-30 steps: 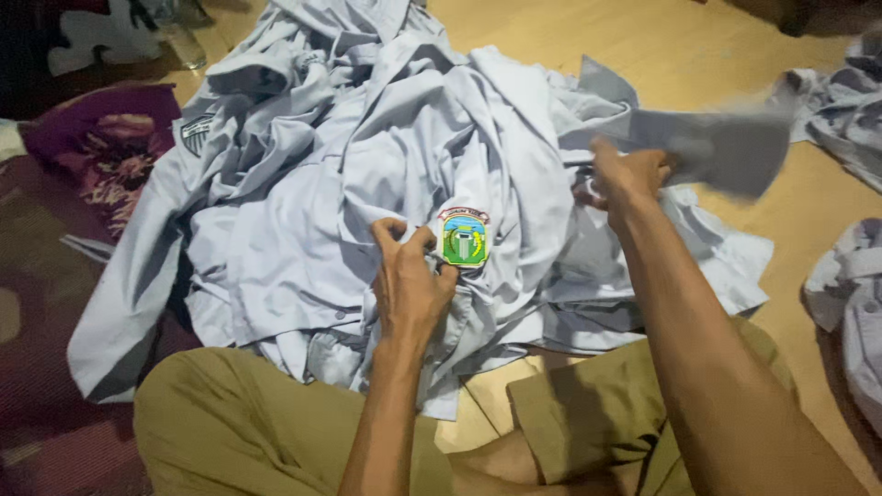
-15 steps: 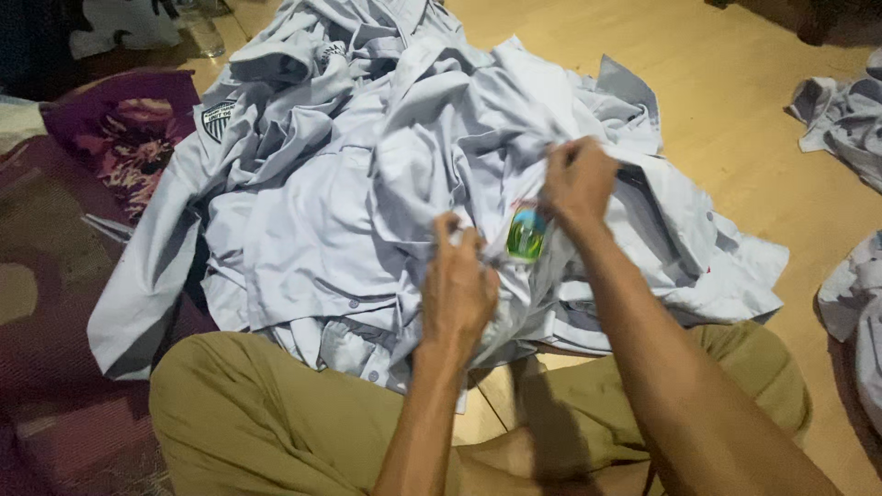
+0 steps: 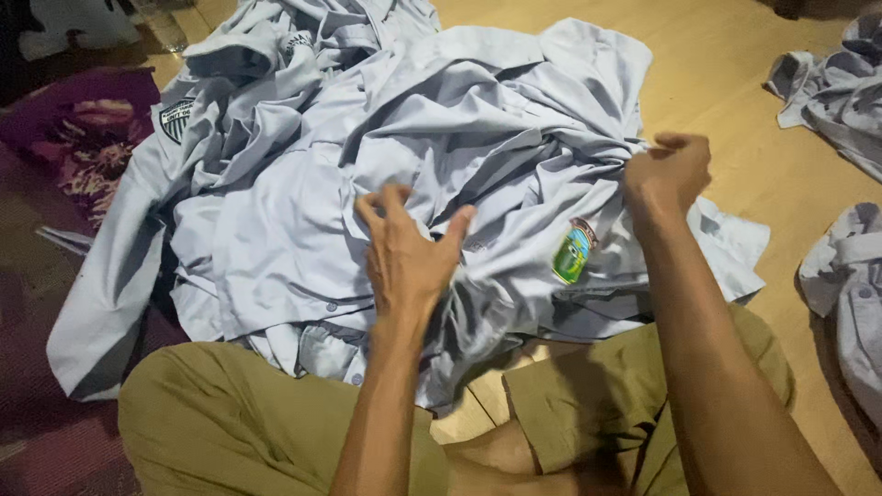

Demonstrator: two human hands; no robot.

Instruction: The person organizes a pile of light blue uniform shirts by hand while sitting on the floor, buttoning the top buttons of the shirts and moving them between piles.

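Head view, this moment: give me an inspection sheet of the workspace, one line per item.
Surface: wooden floor, bare at upper right.
Job's things: heap of pale grey shirts in front of the seated person; one shirt shows a green badge, another a dark crest.
Clutter: more grey shirts and apart at the right; purple patterned cloth at the left.
Hands: left hand spread, fingers on the shirt fabric; right hand fisted around bunched fabric.
Cables: nothing seen.
Surroundings: person's khaki shorts at the bottom; dim corner at top left, too dark to tell.
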